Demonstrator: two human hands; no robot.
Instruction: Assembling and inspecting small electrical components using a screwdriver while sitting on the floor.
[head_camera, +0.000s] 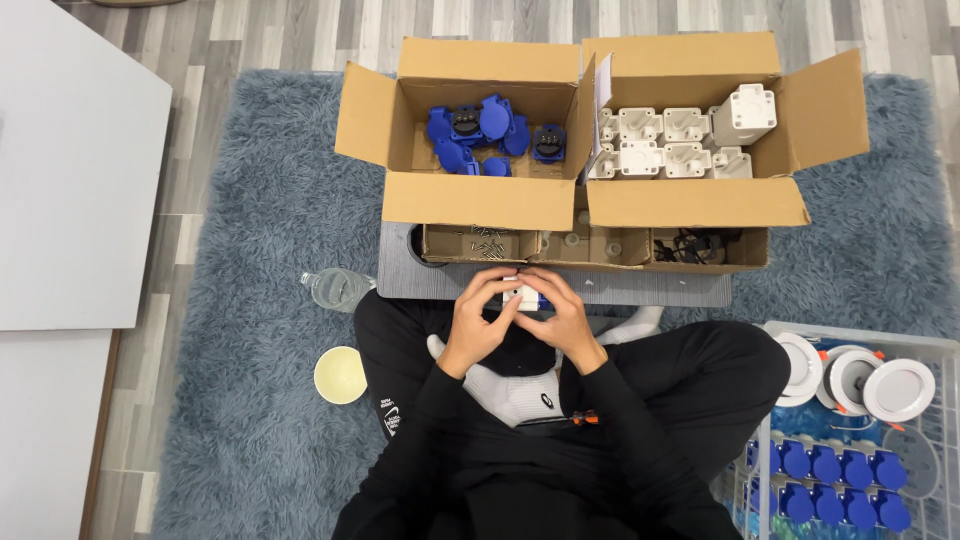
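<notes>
Because both hands crowd one small white socket housing with a blue part showing at its edge, slipping is the likeliest trouble: the left hand and right hand each pinch it with curled fingertips, just in front of the shallow cardboard tray. Uneven pressure could, I judge, pop the blue piece loose into the shaggy grey-blue rug, where it would hide. Left of the tray, a plastic water bottle lies within elbow reach and could be knocked away.
</notes>
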